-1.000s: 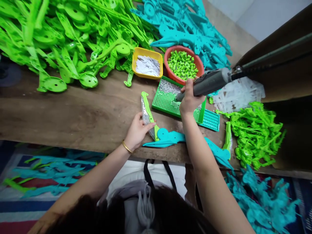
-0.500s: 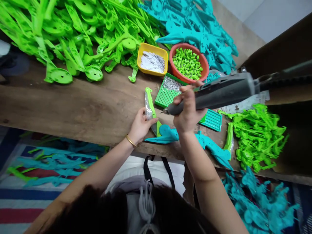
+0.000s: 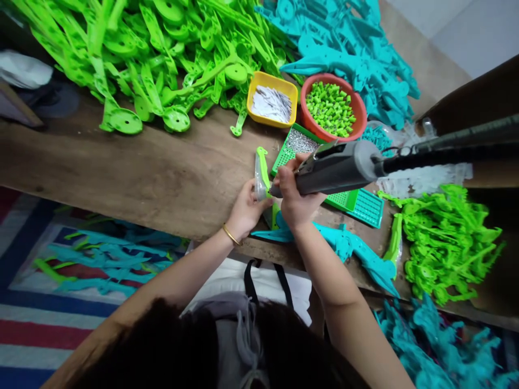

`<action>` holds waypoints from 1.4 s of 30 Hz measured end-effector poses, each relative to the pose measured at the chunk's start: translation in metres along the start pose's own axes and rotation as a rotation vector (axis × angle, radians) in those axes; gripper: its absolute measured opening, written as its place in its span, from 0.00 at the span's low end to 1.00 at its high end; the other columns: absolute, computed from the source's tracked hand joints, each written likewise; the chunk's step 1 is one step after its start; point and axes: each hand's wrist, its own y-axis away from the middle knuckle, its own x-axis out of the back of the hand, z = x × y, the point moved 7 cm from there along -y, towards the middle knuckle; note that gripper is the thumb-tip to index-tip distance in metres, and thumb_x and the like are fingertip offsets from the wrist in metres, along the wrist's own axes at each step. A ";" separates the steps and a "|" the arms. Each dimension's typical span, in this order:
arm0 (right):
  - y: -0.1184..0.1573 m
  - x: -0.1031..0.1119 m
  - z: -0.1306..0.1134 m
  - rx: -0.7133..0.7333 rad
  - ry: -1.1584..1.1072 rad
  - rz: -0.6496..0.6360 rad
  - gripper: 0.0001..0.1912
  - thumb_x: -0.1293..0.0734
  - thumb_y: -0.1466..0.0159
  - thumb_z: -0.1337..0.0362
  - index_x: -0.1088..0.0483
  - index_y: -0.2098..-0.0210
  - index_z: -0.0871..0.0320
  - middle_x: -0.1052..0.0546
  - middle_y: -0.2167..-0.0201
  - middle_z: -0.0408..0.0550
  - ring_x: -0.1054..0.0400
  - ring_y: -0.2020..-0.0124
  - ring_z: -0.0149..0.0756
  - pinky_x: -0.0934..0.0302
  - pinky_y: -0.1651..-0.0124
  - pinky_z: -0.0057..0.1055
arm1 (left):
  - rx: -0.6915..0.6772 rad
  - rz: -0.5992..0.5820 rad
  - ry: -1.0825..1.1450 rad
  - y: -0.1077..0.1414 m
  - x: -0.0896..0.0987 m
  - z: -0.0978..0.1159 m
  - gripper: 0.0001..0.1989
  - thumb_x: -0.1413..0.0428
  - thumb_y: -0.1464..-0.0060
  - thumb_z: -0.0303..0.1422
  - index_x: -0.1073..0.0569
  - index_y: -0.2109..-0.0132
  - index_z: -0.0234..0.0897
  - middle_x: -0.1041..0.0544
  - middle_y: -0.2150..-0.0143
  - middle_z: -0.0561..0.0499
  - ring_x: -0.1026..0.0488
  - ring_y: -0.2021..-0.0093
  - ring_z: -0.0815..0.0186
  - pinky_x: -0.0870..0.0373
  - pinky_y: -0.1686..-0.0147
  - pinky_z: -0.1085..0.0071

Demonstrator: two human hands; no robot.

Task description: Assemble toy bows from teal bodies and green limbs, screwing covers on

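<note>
Closing the gap, the grey driver (image 3: 336, 173), grasped by the right hand (image 3: 299, 202), is reaching the green strip (image 3: 263, 166) that the left hand (image 3: 245, 209) is pinching beside the green tray (image 3: 283, 158); tool and strip are seemingly meeting.

Left of the red bowl (image 3: 308, 118) sits a yellow tub (image 3: 250, 100); translucent plastic pieces (image 3: 427, 180) lie to the bowl's near right.

Right hand (image 3: 300, 202) and grey power tool (image 3: 336, 170) mask the middle of a green tray (image 3: 344, 200).
The tool's tip (image 3: 273, 189) is too small to tell contact with the green strip (image 3: 263, 166) — the right forearm (image 3: 326, 267) hides part of the turquoise piece (image 3: 344, 241), the far green pile (image 3: 121, 43) is cut by the top edge.
</note>
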 end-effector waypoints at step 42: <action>-0.074 0.077 0.035 0.076 0.035 0.406 0.16 0.30 0.43 0.51 0.34 0.65 0.56 0.30 0.76 0.37 0.33 0.80 0.28 0.33 0.75 0.30 | 0.141 -0.036 -0.055 0.022 0.001 -0.010 0.38 0.28 0.65 0.33 0.38 0.48 0.35 0.19 0.66 0.50 0.21 0.69 0.66 0.23 0.66 0.71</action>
